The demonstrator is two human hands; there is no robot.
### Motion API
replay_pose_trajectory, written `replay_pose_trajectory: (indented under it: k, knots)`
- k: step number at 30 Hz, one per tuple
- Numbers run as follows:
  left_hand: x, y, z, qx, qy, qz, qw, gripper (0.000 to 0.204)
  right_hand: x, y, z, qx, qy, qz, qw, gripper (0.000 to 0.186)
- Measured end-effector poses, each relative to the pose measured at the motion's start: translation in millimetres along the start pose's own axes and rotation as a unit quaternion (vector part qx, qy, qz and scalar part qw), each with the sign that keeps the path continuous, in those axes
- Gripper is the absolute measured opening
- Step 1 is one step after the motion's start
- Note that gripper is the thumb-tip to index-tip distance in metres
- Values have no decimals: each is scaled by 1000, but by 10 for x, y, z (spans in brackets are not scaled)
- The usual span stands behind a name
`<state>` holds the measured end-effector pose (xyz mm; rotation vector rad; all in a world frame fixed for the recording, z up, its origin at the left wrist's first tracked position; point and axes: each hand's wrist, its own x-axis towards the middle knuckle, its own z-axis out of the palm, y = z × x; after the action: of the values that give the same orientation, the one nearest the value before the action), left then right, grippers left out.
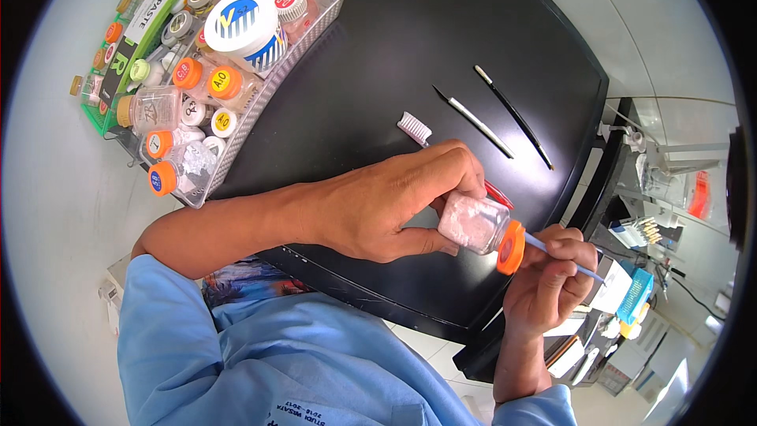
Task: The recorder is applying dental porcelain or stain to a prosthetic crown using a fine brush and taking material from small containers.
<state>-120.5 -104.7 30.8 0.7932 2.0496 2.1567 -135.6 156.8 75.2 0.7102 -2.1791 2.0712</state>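
Note:
My left hand [410, 201] reaches across from the left and grips the base of a small clear jar [473, 222] between thumb and fingers. Pale pink powder shows inside the jar, which is tilted on its side above the table. Its orange lid [510, 248] points right, toward my right hand [556, 276]. Those right fingers are curled around a thin blue stick [579, 267], one end of which meets the lid's edge; its tip is hidden there. Beyond my left hand lies a toothbrush head [414, 128] with white bristles. A red, handle-like piece [498, 196] pokes out behind the jar.
On the black table [363, 55] lie a white-handled knife-like tool [477, 124] and a slim black brush [516, 118]. A grey basket [260, 99] at the far left is crowded with jars, including a large white tub [241, 22]. A side counter [623, 229] with boxes stands at right.

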Motion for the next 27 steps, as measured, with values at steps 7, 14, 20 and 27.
replay_pose_trajectory:
  k: [7, 14, 20, 27]
  knots:
    - [-11, -2, 4, -6, -1, -5, 1000, 52, -4, 30, -53, 18, -20, -2, 1000, 29]
    - [-20, 28, -28, 7, -15, -14, 1000, 54, 3, 28, -69, 31, -75, -7, 997, 29]
    - [-6, 52, -54, 34, 6, -24, 999, 62, -5, 8, -3, -4, -17, 8, 1000, 29]
    - [0, 37, -55, 42, -17, -16, 999, 71, -24, -15, 47, -39, 20, 4, 999, 32]
